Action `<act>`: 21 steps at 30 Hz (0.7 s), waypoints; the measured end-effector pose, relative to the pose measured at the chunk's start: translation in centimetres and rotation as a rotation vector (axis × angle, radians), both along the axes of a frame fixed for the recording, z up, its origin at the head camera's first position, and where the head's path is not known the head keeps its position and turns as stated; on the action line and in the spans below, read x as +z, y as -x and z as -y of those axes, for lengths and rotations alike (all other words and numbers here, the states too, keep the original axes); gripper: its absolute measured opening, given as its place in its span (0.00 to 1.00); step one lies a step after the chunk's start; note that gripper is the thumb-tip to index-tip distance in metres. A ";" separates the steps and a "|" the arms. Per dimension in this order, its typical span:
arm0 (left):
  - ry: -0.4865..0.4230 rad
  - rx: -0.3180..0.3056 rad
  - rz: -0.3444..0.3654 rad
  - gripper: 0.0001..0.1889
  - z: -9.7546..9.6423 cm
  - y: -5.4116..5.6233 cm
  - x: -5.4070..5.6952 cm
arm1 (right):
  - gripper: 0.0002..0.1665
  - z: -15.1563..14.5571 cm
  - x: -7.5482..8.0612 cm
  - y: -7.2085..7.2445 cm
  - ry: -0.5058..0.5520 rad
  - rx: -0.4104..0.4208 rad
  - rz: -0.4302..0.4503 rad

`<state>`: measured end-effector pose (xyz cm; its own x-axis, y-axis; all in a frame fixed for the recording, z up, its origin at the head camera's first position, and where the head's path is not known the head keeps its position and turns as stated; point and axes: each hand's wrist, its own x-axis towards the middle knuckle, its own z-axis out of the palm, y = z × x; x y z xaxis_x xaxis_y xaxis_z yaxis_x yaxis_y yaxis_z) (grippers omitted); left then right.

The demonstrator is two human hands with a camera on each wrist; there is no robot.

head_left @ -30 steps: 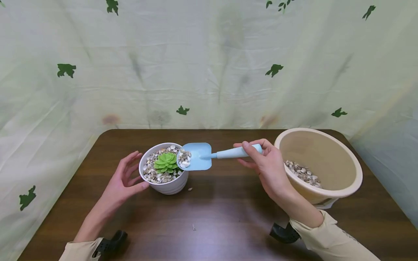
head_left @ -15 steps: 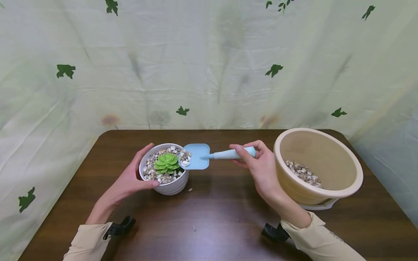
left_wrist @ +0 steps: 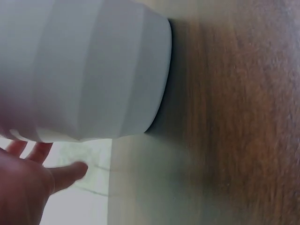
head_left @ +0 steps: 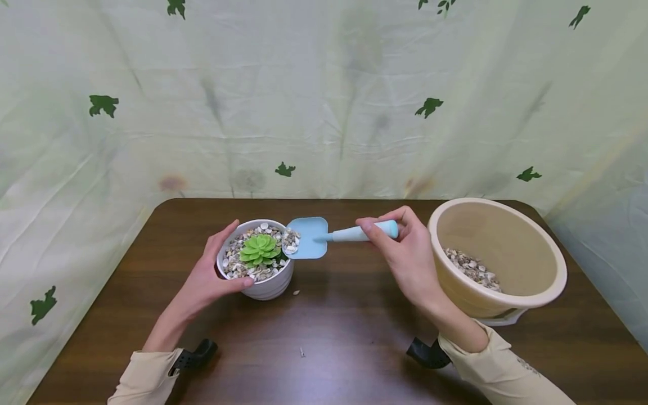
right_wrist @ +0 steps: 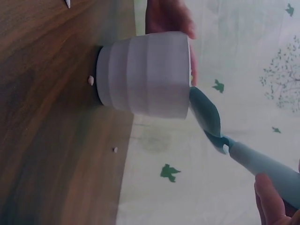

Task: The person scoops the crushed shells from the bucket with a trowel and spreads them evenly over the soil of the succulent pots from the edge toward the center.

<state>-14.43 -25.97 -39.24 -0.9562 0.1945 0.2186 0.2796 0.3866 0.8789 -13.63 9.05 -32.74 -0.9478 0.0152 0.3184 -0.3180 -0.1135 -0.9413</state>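
A small white flower pot (head_left: 268, 289) stands on the table, filled with shell-like pebbles (head_left: 230, 261) around a green succulent (head_left: 259, 249). My left hand (head_left: 210, 281) grips the pot from its left side, thumb across the near rim and fingers round the far side. My right hand (head_left: 407, 256) holds a light blue hand trowel (head_left: 311, 239) by the handle. The trowel's tip meets the pot's right rim, and a small heap of pebbles lies at that tip. From the right wrist view, the trowel blade (right_wrist: 205, 110) slopes down toward the pot's mouth.
A large beige planter (head_left: 554, 275) with more pebbles at its bottom stands to the right, close by my right wrist. A few stray bits, such as a pebble (head_left: 296, 292), lie on the brown table (head_left: 344, 320). A leaf-patterned cloth (head_left: 329, 112) hangs behind.
My left hand has moved right and closed round the pot, its thumb now over the rim. The trowel has shifted slightly, with its pebbles now at the pot's right rim.
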 end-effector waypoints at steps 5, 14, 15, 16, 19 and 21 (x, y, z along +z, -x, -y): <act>0.083 0.037 -0.032 0.55 -0.2 -0.2 0.0 | 0.21 0.1 0.5 -0.2 -0.051 -0.016 -0.029; -0.041 -0.018 0.077 0.55 -0.3 -0.8 0.2 | 0.19 0.2 1.2 -0.6 -0.156 -0.045 -0.092; -0.039 -0.009 0.073 0.55 -0.4 -0.8 0.2 | 0.19 0.2 1.3 -0.6 -0.168 -0.052 -0.102; -0.037 0.001 0.067 0.56 -0.5 -0.9 0.2 | 0.19 0.3 1.4 -0.7 -0.178 -0.057 -0.112; -0.022 0.034 0.049 0.57 -0.9 -1.0 0.1 | 0.19 0.4 1.6 -0.8 -0.209 -0.074 -0.140; -0.002 0.054 0.038 0.58 -1.1 -1.1 0.0 | 0.18 0.4 1.6 -0.9 -0.217 -0.079 -0.151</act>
